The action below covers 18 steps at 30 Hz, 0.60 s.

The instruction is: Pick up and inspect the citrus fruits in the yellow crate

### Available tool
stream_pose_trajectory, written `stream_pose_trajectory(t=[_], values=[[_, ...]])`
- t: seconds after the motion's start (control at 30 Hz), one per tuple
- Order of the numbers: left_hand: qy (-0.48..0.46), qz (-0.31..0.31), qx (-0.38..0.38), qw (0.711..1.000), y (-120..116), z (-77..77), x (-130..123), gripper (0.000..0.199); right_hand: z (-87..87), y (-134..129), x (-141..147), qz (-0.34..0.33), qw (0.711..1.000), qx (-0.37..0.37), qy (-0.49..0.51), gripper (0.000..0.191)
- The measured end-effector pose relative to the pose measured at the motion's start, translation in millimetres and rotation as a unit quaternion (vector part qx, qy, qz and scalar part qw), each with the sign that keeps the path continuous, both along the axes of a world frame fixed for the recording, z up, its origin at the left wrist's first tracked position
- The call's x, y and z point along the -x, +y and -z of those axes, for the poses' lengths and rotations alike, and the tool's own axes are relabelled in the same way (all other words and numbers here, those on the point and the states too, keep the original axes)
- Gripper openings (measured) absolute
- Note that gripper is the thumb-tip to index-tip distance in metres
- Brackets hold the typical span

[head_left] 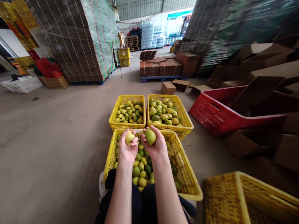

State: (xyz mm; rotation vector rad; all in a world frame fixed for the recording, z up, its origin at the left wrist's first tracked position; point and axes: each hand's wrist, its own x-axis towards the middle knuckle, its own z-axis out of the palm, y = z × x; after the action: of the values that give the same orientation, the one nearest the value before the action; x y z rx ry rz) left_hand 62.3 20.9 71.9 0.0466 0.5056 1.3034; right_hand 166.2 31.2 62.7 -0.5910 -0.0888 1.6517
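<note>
My left hand (127, 149) is closed around a small pale-yellow lemon (129, 138). Beside it, my right hand (157, 146) grips a larger yellow-green lemon (150, 137). Both hands are raised over the near yellow crate (189, 169), which holds many green and yellow lemons (141, 166), partly hidden by my forearms. Just beyond stand two more yellow crates side by side. Smaller, mostly yellow fruit fills the left crate (112, 119); larger yellow-green fruit lies in the right crate (184, 116).
At the lower right stands another yellow crate (221, 193). A red crate (210, 113) with cardboard in it sits to the right, among loose boxes. Ahead is a blue pallet (161, 78) bearing bundled cardboard (170, 68). Tall wrapped stacks (74, 40) rise on both sides.
</note>
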Motion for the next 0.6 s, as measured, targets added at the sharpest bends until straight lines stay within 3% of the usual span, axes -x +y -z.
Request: stream_pose_trajectory(t=[0.3, 0.6], values=[[-0.075, 0.03, -0.006, 0.997, 0, 7.9, 3, 0.024, -1.8, -1, 4, -0.005, 1.0, 0.008, 0.01, 0.01], [0.012, -0.001, -0.003, 1.0, 3, 10.6, -3, 0.026, -2.4, -1, 5, 0.007, 1.0, 0.014, 0.003, 0.011]])
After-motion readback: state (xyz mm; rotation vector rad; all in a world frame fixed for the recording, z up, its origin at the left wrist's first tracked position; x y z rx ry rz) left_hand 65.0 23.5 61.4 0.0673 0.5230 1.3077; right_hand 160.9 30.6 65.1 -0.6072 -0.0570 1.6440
